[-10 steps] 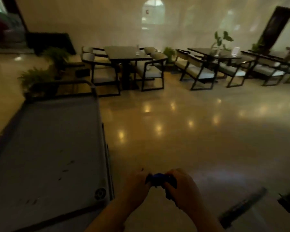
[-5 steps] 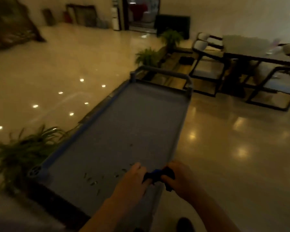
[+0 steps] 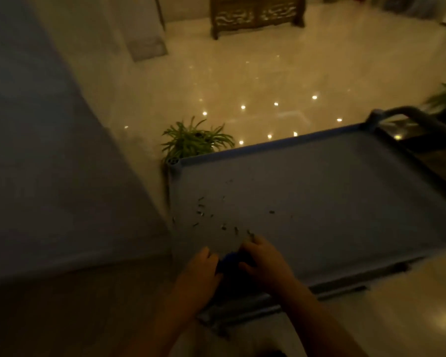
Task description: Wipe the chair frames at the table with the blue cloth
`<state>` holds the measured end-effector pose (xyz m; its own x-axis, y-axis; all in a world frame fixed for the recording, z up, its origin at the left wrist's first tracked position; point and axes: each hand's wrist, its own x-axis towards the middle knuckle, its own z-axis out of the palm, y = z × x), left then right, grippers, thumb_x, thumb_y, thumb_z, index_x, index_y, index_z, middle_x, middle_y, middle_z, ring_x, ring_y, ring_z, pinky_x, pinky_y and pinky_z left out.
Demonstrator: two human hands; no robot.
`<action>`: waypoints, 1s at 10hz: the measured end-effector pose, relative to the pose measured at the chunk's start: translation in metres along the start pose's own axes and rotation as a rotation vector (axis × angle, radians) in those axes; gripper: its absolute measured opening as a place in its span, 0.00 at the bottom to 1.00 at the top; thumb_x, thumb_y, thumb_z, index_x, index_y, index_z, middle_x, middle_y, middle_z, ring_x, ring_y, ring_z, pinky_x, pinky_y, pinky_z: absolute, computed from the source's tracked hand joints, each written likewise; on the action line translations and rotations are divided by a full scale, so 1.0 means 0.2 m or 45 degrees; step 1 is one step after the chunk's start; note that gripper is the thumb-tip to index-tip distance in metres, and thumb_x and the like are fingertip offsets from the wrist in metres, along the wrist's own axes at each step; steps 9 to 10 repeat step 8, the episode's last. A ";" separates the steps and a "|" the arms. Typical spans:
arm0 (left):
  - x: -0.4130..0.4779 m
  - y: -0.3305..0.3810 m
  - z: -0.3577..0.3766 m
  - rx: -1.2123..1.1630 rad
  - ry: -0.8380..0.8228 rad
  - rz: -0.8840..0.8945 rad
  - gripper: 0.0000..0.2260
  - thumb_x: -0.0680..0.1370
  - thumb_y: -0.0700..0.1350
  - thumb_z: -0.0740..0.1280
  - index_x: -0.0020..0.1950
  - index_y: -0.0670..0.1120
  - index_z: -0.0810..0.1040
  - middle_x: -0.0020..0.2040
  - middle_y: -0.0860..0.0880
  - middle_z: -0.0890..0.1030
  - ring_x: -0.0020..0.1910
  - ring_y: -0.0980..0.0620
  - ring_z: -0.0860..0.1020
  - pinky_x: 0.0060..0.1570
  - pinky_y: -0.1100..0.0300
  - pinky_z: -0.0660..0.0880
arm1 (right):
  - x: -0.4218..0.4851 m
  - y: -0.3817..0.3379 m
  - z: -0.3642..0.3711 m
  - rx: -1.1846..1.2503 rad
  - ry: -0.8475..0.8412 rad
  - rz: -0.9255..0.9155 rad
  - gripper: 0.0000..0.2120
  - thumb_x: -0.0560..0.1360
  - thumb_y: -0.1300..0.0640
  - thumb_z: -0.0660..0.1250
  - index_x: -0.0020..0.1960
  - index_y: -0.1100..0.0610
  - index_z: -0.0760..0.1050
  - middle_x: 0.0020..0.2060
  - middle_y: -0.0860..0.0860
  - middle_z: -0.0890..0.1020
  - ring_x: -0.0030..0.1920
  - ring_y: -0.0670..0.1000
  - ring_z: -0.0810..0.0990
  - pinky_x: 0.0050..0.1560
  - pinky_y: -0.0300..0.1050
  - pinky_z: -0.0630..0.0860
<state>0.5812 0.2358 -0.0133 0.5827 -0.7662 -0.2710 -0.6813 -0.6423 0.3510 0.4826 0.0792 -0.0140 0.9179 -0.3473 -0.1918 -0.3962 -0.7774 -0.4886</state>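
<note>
**A:** Where is the blue cloth (image 3: 231, 261)?

**B:** Bunched up small between the two hands, low in the middle of the view. Only a dark blue wad of it shows in the gap between them.

**A:** And how are the hands set?

**B:** The left hand (image 3: 200, 273) is curled around the cloth's left side, fingers folded in. The right hand (image 3: 264, 264) closes on it from the right, knuckles up. Both are pinching the same wad, nearly touching each other.

**A:** What lies under them?

**B:** They hover at the near edge of a grey cart top (image 3: 332, 197) with a blue rim. Whether they touch the surface, I cannot tell; the picture is dim and soft.

**A:** Anything on the cart?

**B:** Small dark specks (image 3: 216, 217) scattered across the top, just beyond the fingers. At the far right corner, a curved handle bar (image 3: 412, 113) rises.

**A:** And around it?

**B:** A green potted plant (image 3: 195, 141) stands on the floor just behind the cart's far left corner. The polished floor (image 3: 242, 81) shows bright spots of reflected light. A carved wooden piece of furniture (image 3: 255, 14) stands well back at the top, and a broad grey wall (image 3: 36, 150) fills the left side.
</note>
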 end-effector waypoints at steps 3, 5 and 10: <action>-0.16 0.01 0.20 0.102 0.153 -0.240 0.11 0.77 0.44 0.60 0.59 0.48 0.69 0.59 0.46 0.72 0.58 0.43 0.70 0.55 0.47 0.67 | -0.09 -0.03 0.25 -0.177 0.056 0.022 0.11 0.77 0.51 0.64 0.58 0.54 0.72 0.54 0.54 0.77 0.53 0.56 0.76 0.48 0.46 0.73; -0.15 0.02 0.07 0.019 0.013 -0.212 0.09 0.79 0.44 0.61 0.58 0.44 0.70 0.60 0.42 0.71 0.61 0.39 0.70 0.61 0.41 0.68 | -0.13 -0.10 0.14 -0.194 0.016 0.018 0.11 0.78 0.53 0.64 0.58 0.55 0.73 0.56 0.55 0.77 0.54 0.56 0.76 0.52 0.47 0.75; -0.22 0.05 -0.13 -0.147 0.091 -0.131 0.09 0.80 0.46 0.60 0.55 0.41 0.72 0.58 0.41 0.74 0.56 0.43 0.74 0.54 0.54 0.70 | -0.17 -0.24 -0.06 -0.308 -0.121 0.066 0.07 0.79 0.53 0.60 0.46 0.56 0.69 0.43 0.55 0.73 0.41 0.54 0.72 0.41 0.46 0.67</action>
